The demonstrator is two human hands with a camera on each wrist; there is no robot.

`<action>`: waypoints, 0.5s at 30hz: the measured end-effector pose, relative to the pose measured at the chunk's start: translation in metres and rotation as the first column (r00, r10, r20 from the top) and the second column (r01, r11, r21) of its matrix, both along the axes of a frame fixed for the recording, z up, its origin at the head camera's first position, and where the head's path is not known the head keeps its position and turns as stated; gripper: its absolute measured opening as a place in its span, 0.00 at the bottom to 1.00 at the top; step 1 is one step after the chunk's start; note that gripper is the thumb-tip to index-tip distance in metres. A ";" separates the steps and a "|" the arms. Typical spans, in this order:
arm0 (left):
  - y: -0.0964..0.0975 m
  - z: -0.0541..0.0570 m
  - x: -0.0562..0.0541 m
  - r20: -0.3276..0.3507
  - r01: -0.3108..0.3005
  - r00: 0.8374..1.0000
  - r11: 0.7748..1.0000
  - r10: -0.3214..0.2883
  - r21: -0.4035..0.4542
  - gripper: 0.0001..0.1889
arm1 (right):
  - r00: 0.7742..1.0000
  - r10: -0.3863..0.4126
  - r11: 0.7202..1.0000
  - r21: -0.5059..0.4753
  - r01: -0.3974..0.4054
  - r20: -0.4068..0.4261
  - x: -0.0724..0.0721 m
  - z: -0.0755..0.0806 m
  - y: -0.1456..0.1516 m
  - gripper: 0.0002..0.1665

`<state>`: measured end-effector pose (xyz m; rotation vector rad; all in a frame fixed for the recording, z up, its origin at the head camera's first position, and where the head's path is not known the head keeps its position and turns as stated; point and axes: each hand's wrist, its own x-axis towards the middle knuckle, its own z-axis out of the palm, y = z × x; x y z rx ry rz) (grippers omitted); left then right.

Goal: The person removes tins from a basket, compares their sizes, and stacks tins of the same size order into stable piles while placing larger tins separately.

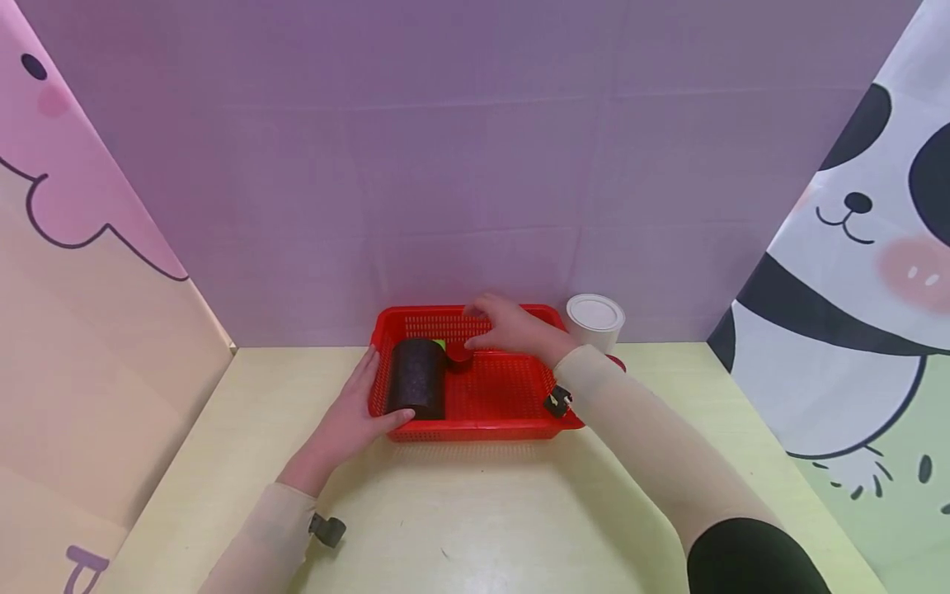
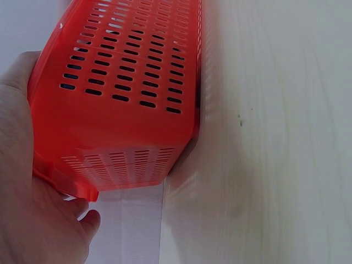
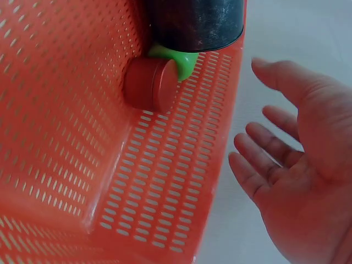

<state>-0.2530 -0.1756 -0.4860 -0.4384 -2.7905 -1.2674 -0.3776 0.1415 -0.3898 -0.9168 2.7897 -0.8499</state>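
A red plastic basket with slotted walls stands on the table against the back wall. My left hand grips its front left corner, thumb over the front rim and fingers along the left side; the left wrist view shows the hand at the rim. Over the back of the basket hovers my right hand, fingers loosely bent and holding nothing. Inside, at the left end, is a black cylinder. Beside it lie a small red round container and a green object, partly hidden.
A white lidded canister stands at the back right of the basket, partly behind my right sleeve. Something red peeks out below it. A purple wall sheet rises directly behind, and printed panels flank the pale table.
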 end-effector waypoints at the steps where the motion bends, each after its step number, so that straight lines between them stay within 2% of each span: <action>1: 0.000 0.000 0.000 0.002 0.000 1.000 1.000 0.000 0.002 0.68 | 1.000 0.011 1.000 0.006 -0.011 0.001 -0.002 -0.001 -0.002 0.41; 7: 0.000 0.001 -0.001 0.005 -0.002 1.000 1.000 0.002 0.002 0.68 | 0.999 0.027 1.000 0.010 -0.027 0.031 -0.008 -0.007 -0.008 0.42; 15: 0.002 -0.001 0.000 -0.004 0.008 1.000 1.000 -0.008 0.004 0.67 | 0.997 -0.023 1.000 -0.017 0.025 0.074 -0.018 -0.028 -0.008 0.43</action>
